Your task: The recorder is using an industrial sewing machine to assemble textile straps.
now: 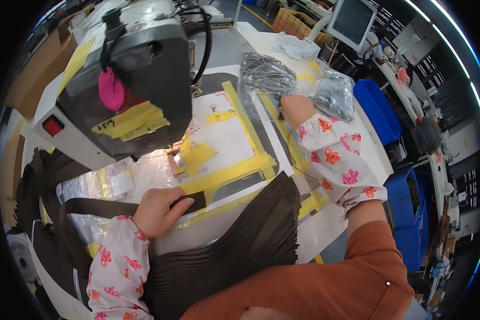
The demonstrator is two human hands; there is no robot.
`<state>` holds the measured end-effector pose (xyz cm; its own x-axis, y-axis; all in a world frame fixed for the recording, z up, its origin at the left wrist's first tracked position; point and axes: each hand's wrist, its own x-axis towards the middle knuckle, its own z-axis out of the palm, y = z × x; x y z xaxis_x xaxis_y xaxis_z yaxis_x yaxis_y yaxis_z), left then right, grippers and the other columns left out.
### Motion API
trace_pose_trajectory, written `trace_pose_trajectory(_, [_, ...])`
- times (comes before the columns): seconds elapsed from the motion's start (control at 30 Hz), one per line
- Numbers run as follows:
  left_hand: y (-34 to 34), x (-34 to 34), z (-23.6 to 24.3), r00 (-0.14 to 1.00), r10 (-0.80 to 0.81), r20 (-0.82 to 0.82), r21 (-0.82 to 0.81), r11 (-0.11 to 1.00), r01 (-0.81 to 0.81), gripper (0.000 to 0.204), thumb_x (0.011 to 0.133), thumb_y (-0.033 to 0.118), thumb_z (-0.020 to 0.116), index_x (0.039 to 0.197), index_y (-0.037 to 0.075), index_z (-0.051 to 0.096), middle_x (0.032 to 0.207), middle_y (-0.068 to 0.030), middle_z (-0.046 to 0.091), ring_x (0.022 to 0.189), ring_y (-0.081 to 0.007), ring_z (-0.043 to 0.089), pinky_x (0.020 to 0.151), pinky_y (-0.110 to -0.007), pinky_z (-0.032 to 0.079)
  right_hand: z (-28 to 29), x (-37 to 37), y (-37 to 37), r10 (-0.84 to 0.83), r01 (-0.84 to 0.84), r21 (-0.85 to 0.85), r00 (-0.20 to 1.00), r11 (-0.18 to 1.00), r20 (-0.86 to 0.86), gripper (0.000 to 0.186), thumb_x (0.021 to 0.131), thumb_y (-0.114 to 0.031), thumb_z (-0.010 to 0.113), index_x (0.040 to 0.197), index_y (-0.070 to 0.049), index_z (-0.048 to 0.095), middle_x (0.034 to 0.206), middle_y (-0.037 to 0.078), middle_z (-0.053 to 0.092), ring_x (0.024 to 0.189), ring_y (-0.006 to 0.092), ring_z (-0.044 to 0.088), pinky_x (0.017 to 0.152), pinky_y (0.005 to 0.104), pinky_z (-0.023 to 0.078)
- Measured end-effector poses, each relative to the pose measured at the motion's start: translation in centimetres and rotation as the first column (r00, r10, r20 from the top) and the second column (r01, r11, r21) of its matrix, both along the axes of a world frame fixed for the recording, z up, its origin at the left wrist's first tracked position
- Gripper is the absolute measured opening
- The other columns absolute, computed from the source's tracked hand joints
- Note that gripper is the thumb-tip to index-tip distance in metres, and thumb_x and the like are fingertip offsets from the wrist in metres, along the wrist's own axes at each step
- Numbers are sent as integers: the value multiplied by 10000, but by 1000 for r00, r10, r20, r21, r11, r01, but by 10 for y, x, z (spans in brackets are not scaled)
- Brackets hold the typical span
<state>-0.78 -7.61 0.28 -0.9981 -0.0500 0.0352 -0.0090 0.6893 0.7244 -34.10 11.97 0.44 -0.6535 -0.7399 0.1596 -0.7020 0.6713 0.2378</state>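
1. The left hand (156, 209) pinches the end of a dark strap (193, 201), thumb on top and fingers curled under, holding it flat on the table (325, 224) just in front of the sewing machine (128, 80).
2. The right hand (295, 109) reaches far out to a clear bag (266, 74) of small dark parts; its fingertips are hidden against the bag, so I cannot tell whether they have closed on anything.
3. The strap runs from the left hand back toward the person's left, looping past a fanned stack (250, 229) of similar dark pieces lying between the 2 forearms.
4. Progress, as a judgement: the strap lies short of the needle, beside the yellow tape guides (240, 170), so stitching on this piece looks not yet begun; the thick stack suggests many pieces remain (which of them are finished cannot be told).
5. Containers: a second clear bag (336, 96) just right of the first holds more dark parts; a blue bin (378, 109) beyond the table edge shows no contents; another blue bin (408, 200) lower down holds dark items; a wicker basket (293, 21) stands at the far end.
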Motion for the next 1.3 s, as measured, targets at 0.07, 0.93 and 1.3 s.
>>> trace_pose_trajectory(0.07, [0, 0, 0, 1000, 17, -11, 8, 1000, -17, 217, 812, 234, 570, 749, 26, 578, 626, -166, 553, 592, -352, 544, 525, -399, 421, -5, -10, -5, -80, 78, 70, 996, 995, 25, 249, 753, -256, 575, 794, -16, 622, 794, 172, 621, 755, 334, 605, 664, 430, 479])
trace_pose_trajectory(0.93, [-6, 3, -14, 931, 308, -194, -116, 936, -334, 224, 790, 248, 514, 747, 37, 576, 604, -162, 573, 572, -350, 567, 550, -431, 459, -5, 192, -85, 581, -145, -566, 293, 812, 759, 245, 787, -48, 507, 1017, -3, 432, 562, 101, 511, 474, 207, 518, 459, 312, 380])
trace_pose_trajectory(1.3, [-14, 4, -7, 949, 266, -172, 248, 943, -220, 267, 771, 212, 535, 942, 8, 511, 613, -187, 550, 630, -354, 575, 541, -416, 435, -11, 208, -77, 753, 79, -791, 259, 607, 604, 141, 812, 3, 540, 875, -15, 415, 716, 56, 535, 599, 124, 531, 588, 232, 449])
